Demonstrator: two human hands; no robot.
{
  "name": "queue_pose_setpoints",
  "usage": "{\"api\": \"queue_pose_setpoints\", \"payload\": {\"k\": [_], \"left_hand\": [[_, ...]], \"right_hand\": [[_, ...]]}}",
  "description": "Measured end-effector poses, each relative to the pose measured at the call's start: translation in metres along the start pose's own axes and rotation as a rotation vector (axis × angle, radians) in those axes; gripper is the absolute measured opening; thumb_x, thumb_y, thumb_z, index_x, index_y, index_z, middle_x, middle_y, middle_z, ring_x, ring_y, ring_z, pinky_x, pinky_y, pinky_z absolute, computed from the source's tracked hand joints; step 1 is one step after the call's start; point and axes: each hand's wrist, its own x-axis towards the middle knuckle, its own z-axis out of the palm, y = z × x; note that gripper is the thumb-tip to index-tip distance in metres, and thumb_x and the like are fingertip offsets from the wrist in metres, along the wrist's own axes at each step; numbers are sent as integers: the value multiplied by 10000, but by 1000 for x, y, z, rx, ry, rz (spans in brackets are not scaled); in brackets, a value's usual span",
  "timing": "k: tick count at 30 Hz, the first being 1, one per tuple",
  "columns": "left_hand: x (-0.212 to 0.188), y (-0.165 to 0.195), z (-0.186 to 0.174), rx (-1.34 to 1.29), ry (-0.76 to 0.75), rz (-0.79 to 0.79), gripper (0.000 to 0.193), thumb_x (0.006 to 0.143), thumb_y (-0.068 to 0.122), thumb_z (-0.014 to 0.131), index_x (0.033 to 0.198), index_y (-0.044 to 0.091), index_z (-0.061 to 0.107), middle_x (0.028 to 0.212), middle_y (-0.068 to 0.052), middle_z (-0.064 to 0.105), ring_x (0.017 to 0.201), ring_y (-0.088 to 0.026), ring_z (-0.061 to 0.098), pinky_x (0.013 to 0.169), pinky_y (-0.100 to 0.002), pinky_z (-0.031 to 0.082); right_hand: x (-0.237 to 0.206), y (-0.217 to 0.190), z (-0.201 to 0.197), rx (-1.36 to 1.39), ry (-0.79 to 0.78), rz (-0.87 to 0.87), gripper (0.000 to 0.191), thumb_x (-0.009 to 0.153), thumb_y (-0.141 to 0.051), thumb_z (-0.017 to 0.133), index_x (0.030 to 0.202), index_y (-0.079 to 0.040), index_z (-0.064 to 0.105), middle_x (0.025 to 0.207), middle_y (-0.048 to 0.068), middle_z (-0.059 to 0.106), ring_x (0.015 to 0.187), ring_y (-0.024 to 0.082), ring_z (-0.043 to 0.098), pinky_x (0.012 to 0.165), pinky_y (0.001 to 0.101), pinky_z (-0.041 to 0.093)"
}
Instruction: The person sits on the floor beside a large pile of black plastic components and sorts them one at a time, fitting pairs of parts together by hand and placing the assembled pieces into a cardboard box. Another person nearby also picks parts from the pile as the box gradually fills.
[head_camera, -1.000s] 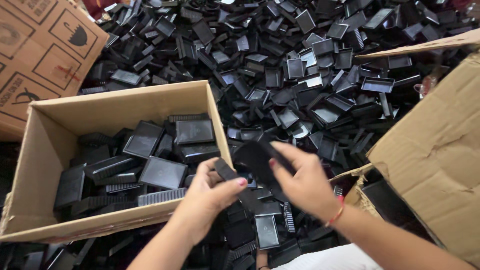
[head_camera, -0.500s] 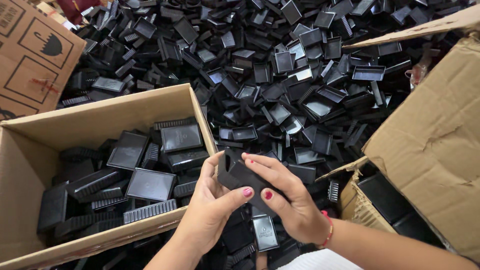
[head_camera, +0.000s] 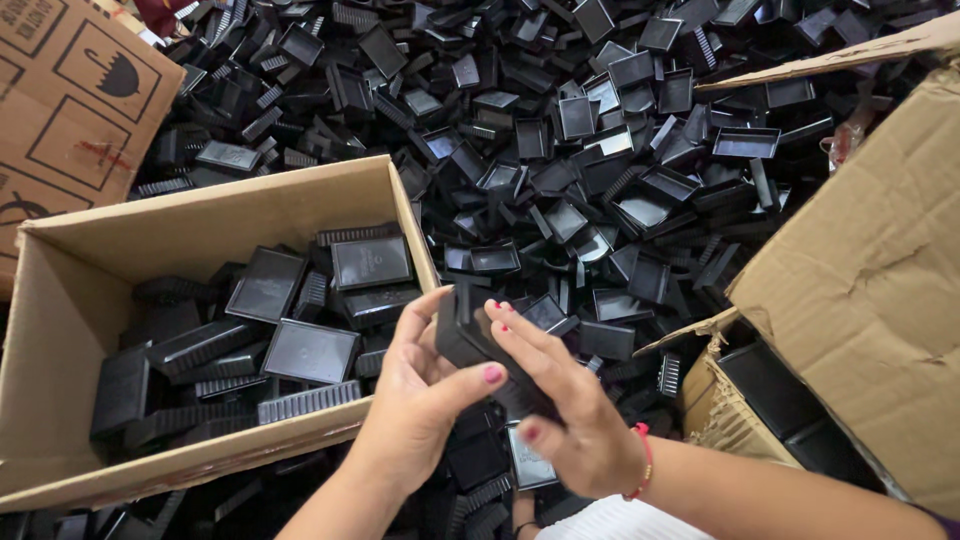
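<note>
Both my hands grip one black plastic square piece (head_camera: 468, 333) just right of the open cardboard box (head_camera: 215, 215). My left hand (head_camera: 420, 400) wraps it from the left, thumb laid across its lower edge. From the right, my right hand (head_camera: 570, 415) presses its fingers on the piece's top face. Below and around the hands lies a big heap of similar black plastic trays and ribbed lids (head_camera: 600, 170). Inside the box sit several assembled black pieces (head_camera: 310, 350).
A second cardboard box (head_camera: 870, 290) stands at the right, its torn flap near my right wrist, with black parts inside. A flat printed carton (head_camera: 70, 110) lies at the top left. Black parts cover the whole surface between the boxes.
My hands have closed together on the black piece and drawn a little toward me. The view has shifted slightly downward.
</note>
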Motion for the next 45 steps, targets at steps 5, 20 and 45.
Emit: {"api": "queue_pose_setpoints", "payload": {"k": [5,20,45], "left_hand": [[-6,9,-8,158,72,49,799,734,110,830,1417,76,416,1205,-96,613,1028,-181,680,839,-344,613],[-32,84,-56,1682,648,707,728,731,474,896,1318,147,618,1385,-115,520,1408,-374,364,1082,-804,-18],[-22,30,-38,1374,59,634,426,784,227,855,1156,80,708,1304,-137,644,1216,-345,615,1009,-418,494]], "right_hand": [[2,-1,5,-118,24,-26,615,929,-4,662,1491,68,421,1516,291,536,1363,365,628,1142,371,504],[-6,70,-12,-102,-208,335,238,893,-123,740,1118,-46,722,1012,78,760,919,170,752,838,298,583],[-72,257,19,-133,-734,1069,301,844,-288,758,967,-28,668,728,66,643,613,189,589,556,381,509]]}}
